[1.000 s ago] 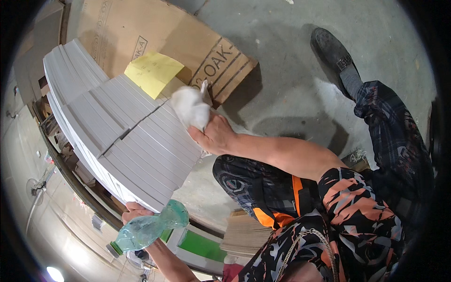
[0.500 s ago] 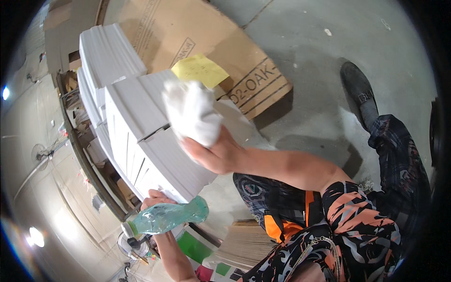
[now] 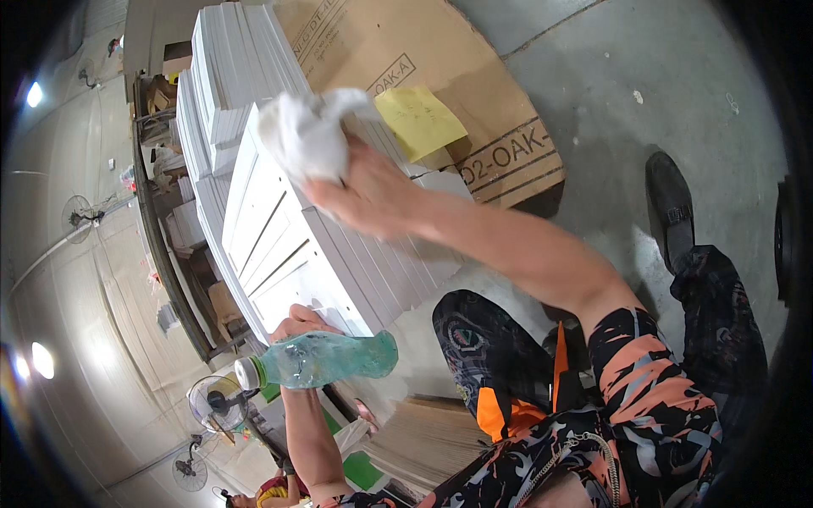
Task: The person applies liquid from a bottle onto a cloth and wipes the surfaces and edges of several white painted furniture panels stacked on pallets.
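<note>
L hand (image 3: 298, 326) fingers grip bottle (image 3: 318, 359), lying horizontal, cap left; R hand (image 3: 364, 190) fingers prob. clutch rag (image 3: 306, 135).

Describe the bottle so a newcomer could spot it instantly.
Find the stack of white panels leaning on the floor. At its lower end the left hand holds a clear green-tinted plastic bottle sideways; its white cap marks it out.

One bottle (image 3: 326, 358), one rag (image 3: 306, 135)

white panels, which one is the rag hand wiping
The front panel of the leaning stack, the one with grooved recesses on its face. The right hand presses the white rag on its upper edge; the others stand behind it.
</note>
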Action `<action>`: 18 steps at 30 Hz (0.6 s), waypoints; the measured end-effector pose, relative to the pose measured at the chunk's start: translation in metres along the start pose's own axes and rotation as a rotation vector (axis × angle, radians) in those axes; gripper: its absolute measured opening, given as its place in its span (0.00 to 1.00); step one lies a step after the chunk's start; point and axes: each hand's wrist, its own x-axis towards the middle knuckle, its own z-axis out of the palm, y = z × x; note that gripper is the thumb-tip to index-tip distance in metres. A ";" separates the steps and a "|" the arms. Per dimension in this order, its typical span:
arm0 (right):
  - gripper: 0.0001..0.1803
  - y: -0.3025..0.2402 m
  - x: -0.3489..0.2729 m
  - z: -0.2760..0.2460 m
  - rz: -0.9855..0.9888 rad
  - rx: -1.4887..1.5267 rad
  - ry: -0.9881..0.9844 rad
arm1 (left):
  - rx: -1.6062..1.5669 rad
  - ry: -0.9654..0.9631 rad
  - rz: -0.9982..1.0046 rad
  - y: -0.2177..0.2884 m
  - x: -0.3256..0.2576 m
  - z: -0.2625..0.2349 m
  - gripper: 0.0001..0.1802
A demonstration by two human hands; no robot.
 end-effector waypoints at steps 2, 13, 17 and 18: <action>0.23 -0.008 0.026 -0.014 0.315 0.108 -0.178 | -0.069 0.011 0.080 0.003 0.007 0.007 0.09; 0.20 0.019 0.058 -0.020 0.413 0.132 -0.031 | -0.360 -0.026 -0.023 -0.001 0.005 0.004 0.09; 0.20 0.023 -0.030 0.015 -0.009 -0.012 0.149 | -0.310 0.018 0.043 -0.003 -0.002 0.003 0.09; 0.21 0.024 -0.048 0.014 -0.114 -0.004 0.154 | -0.323 0.062 0.023 -0.001 -0.002 0.005 0.10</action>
